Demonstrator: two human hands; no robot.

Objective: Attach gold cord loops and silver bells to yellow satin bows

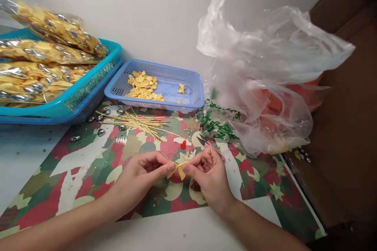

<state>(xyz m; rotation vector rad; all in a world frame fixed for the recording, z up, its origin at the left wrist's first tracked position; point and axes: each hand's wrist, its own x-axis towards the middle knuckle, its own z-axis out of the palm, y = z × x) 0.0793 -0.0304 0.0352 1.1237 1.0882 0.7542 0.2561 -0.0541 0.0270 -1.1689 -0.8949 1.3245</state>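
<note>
A small yellow ribbon bow [180,168] is pinched between both hands, above the patterned mat. My left hand [147,168] grips its left side between thumb and forefinger. On its right side, my right hand [207,174] does the same, with the other fingers curled. Just beyond the hands lie a red piece [183,144] and a dark-bladed pair of scissors or snips [202,140], partly hidden by my right hand. Thin golden ties [144,122] are heaped farther back on the mat.
A blue basket [165,104] at the back holds yellow bows [143,82]. At left, a turquoise basket [88,88] carries bagged yellow bows with silver beads. Loose silver beads [101,132] lie near the ties. A crumpled clear plastic bag [265,59] stands at right, around something orange.
</note>
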